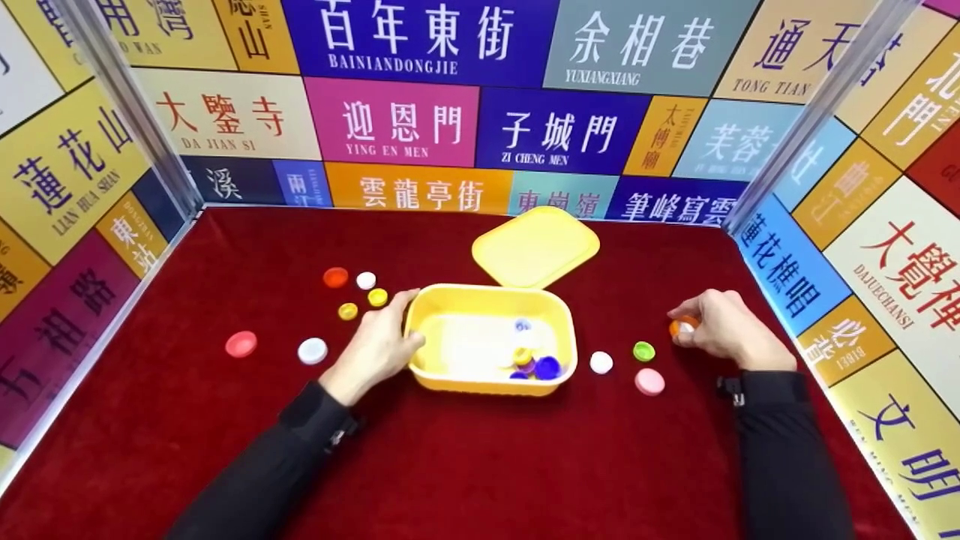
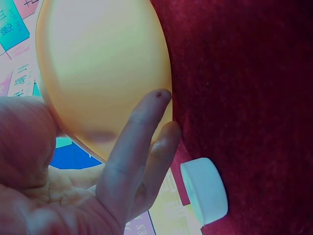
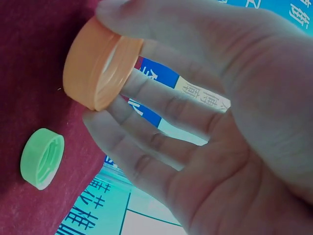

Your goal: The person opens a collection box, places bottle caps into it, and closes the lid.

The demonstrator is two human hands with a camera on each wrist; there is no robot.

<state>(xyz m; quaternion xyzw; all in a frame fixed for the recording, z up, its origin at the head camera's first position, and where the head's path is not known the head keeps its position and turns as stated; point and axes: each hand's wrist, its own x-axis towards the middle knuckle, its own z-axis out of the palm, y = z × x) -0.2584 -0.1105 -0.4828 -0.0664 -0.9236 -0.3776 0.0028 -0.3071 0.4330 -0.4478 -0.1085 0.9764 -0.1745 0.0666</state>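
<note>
My head view has the right hand (image 1: pixel 726 328) at three o'clock partly hiding the orange cap (image 1: pixel 675 328); my left-wrist view crops the yellow box (image 1: pixel 487 386) at eleven.

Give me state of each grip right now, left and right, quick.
Left grip: closed, holding the yellow container by its left end wall.
Right grip: closed, holding the orange cap between thumb and fingers.

On the red table (image 1: pixel 540 465), the left hand (image 1: pixel 371 343) grips the left end of a yellow box (image 1: pixel 484 386) — small caps (image 1: pixel 547 368) lie inside, toward its right. Farther right, the right hand (image 1: pixel 724 328) pinches an orange cap (image 1: pixel 678 328) — near a green cap (image 1: pixel 643 351) and a pink cap (image 1: pixel 649 382).
</note>
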